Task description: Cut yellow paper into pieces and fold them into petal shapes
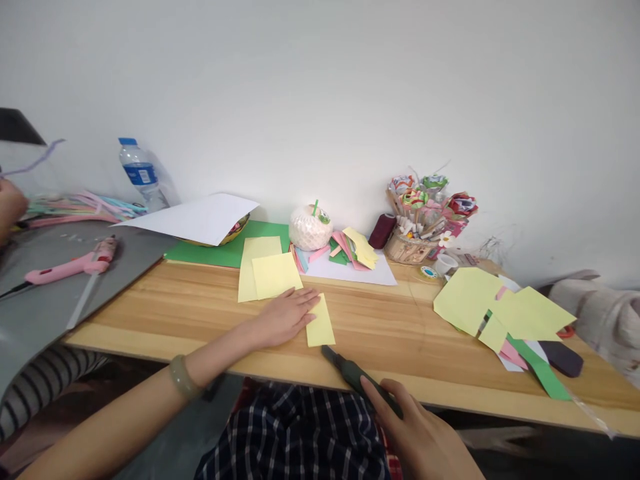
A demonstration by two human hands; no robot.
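My left hand [290, 315] lies flat with fingers stretched out, its fingertips on the left edge of a narrow yellow paper piece [321, 325]. Just beyond that hand, a square yellow sheet [275, 275] overlaps a larger yellow sheet [246, 280]. At the table's front edge my right hand [420, 430] is closed around a dark green tool [359, 379] with a narrow black tip. The tip points up and left, close below the narrow paper piece. Its exact kind I cannot make out, since my fingers cover part of the handle.
Paper scraps [357, 250] lie beside a white netted ball [310, 228]. A basket [407, 247] of paper flowers stands behind right, with more yellow paper [467, 300] nearby. On the left are a pink glue gun [75, 265], a water bottle [140, 175] and another person's hand [11, 203].
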